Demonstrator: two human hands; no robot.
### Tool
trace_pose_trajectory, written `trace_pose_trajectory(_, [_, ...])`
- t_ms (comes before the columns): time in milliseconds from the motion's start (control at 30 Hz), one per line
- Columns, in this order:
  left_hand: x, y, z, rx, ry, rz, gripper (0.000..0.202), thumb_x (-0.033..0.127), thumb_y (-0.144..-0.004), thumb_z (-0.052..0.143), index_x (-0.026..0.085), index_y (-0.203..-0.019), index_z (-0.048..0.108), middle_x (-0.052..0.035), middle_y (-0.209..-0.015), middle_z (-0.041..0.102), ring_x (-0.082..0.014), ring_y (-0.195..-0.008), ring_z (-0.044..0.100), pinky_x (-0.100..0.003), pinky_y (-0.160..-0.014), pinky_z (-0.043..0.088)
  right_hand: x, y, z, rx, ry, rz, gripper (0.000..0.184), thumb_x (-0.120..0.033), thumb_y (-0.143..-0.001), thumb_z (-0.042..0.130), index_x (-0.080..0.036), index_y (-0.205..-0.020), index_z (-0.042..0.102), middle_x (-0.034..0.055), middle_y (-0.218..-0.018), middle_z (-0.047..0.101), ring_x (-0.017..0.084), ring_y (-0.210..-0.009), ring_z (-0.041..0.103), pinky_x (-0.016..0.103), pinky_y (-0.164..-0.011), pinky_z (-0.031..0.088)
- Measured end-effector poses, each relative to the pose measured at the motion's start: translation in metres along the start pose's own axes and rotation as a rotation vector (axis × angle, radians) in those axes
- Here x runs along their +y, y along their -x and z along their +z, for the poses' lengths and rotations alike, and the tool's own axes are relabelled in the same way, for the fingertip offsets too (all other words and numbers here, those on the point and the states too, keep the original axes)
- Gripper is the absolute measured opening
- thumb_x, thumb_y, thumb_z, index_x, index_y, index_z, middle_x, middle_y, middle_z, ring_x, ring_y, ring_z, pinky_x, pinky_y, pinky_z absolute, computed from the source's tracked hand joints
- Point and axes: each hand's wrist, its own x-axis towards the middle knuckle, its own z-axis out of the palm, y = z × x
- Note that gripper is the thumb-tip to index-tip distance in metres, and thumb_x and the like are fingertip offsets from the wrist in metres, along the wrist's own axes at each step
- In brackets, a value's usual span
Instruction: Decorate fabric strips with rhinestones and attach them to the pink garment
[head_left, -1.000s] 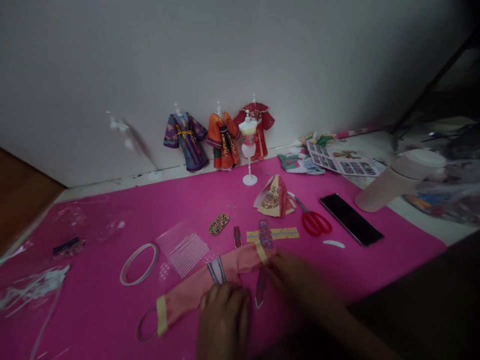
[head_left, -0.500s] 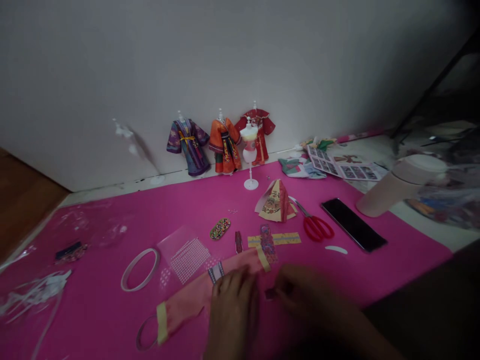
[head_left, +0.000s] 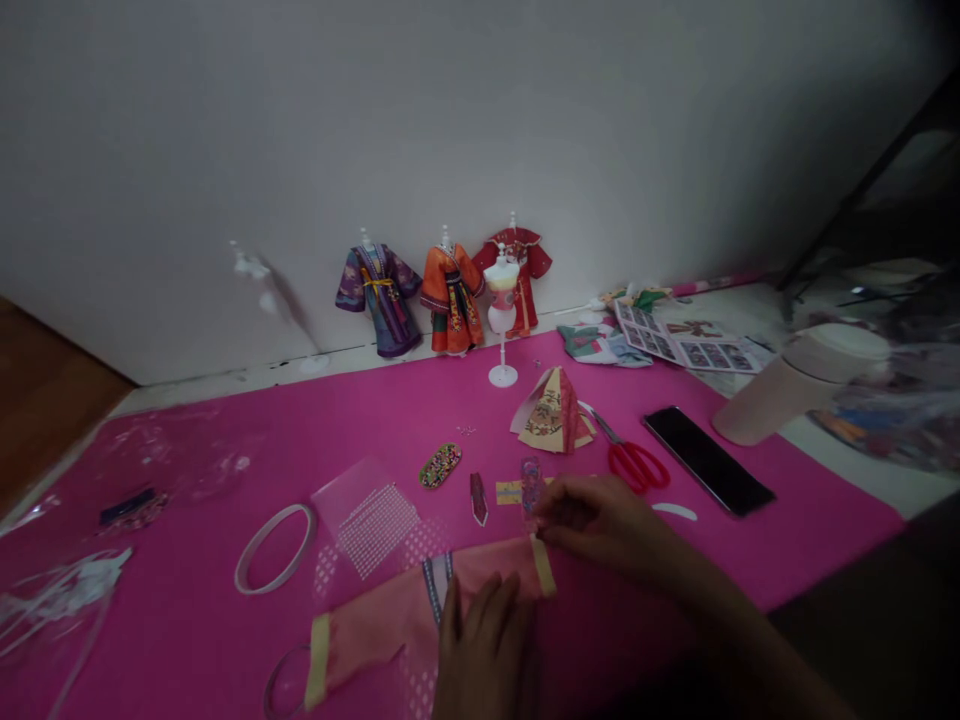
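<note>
A salmon-pink doll garment (head_left: pixel 375 620) with pale yellow cuffs and a blue-and-white trimmed middle lies on the pink mat. My left hand (head_left: pixel 484 645) rests on it with fingers stretched out and slightly apart. Beyond the garment's right cuff, my right hand (head_left: pixel 589 525) has its fingertips drawn together at the lower end of a purple patterned strip (head_left: pixel 531 480). What sits between those fingertips is hidden. The hand partly covers a yellow strip (head_left: pixel 508 492) lying beneath the purple one. Just left of them is a small dark red pointed piece (head_left: pixel 478 498).
Red-handled scissors (head_left: pixel 637 467), a phone (head_left: pixel 709 460) and a tumbler (head_left: pixel 799 385) stand or lie to the right. A folded skirt piece (head_left: pixel 553 412), bead dish (head_left: pixel 440 466), pearl sheet (head_left: pixel 379 530) and tape roll (head_left: pixel 275 550) surround the garment. Dressed mannequins line the wall.
My right hand has moved up and away from beside my left hand to the purple strip. The small dark piece at its fingertips no longer shows. My left hand remains on the garment.
</note>
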Motion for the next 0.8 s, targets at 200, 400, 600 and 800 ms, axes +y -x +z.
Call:
trace_pose_trajectory(200, [0.006, 0.008, 0.012, 0.054, -0.006, -0.071, 0.036, 0.016, -0.086, 0.053, 0.024, -0.121, 0.061, -0.0045, -0.123, 0.072, -0.0233, -0.114, 0.066, -0.048, -0.12, 0.013, 0.029, -0.063, 0.024, -0.036, 0.106, -0.01, 0.023, -0.002, -0.078, 0.062, -0.017, -0.094, 0.067, -0.0024, -0.072, 0.069, 0.013, -0.067, 0.066, 0.023, -0.062, 0.048])
trace_pose_trajectory(400, [0.011, 0.009, 0.024, 0.14, 0.026, -0.144, 0.032, 0.017, -0.086, 0.053, 0.025, -0.116, 0.062, -0.0066, -0.115, 0.075, -0.0247, -0.107, 0.069, -0.051, -0.117, 0.025, 0.046, -0.094, 0.038, -0.015, 0.322, -0.011, 0.011, -0.024, -0.093, 0.064, -0.015, -0.099, 0.066, 0.0003, -0.085, 0.068, 0.016, -0.075, 0.065, 0.033, -0.072, 0.054])
trace_pose_trajectory(600, [0.012, 0.01, 0.027, 0.138, 0.042, -0.156, 0.032, 0.017, -0.088, 0.051, 0.025, -0.117, 0.062, -0.005, -0.116, 0.075, -0.024, -0.109, 0.068, -0.05, -0.117, 0.026, 0.04, -0.089, 0.039, 0.031, 0.51, -0.108, 0.021, -0.013, -0.093, 0.053, -0.014, -0.107, 0.068, 0.0122, -0.112, 0.066, 0.023, -0.103, 0.059, 0.039, -0.088, 0.046])
trace_pose_trajectory(800, [0.013, 0.01, 0.025, 0.128, 0.027, -0.165, 0.031, 0.018, -0.087, 0.053, 0.026, -0.115, 0.064, -0.0034, -0.117, 0.074, -0.0234, -0.11, 0.068, -0.049, -0.114, 0.032, 0.035, -0.076, 0.047, -0.19, 0.582, -0.386, 0.024, -0.007, -0.085, 0.056, -0.023, -0.086, 0.073, 0.0023, -0.095, 0.073, 0.021, -0.1, 0.056, 0.036, -0.096, 0.038])
